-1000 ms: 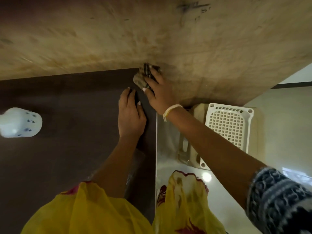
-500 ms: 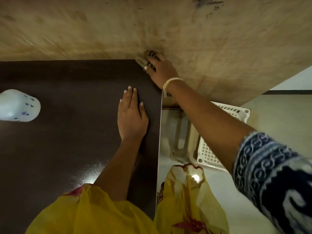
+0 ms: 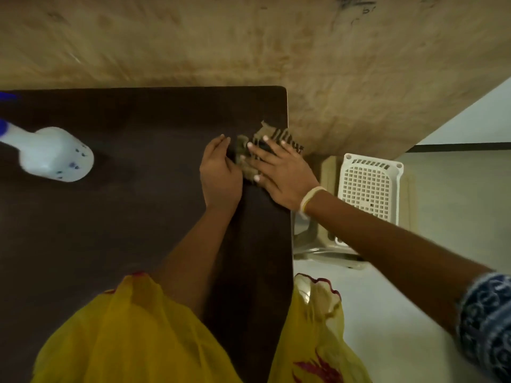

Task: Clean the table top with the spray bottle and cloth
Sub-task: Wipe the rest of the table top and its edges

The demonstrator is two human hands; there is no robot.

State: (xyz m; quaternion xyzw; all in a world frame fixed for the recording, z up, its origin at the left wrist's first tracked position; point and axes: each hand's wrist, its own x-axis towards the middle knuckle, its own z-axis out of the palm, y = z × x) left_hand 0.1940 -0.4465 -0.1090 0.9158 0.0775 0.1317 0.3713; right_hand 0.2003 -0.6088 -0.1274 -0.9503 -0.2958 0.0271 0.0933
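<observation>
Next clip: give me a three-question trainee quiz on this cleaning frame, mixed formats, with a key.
1. True or false: the spray bottle is held in the left hand.
2. The right hand presses the cloth near which table corner? A) far right B) near left C) far left
3. Fill in: the white basket sits on the ____, right of the table.

Key: 1 false; 2 A; 3 floor.

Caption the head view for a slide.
Right hand presses the cloth near the dark table top's far right corner; left hand alongside, spray bottle at left.
</observation>
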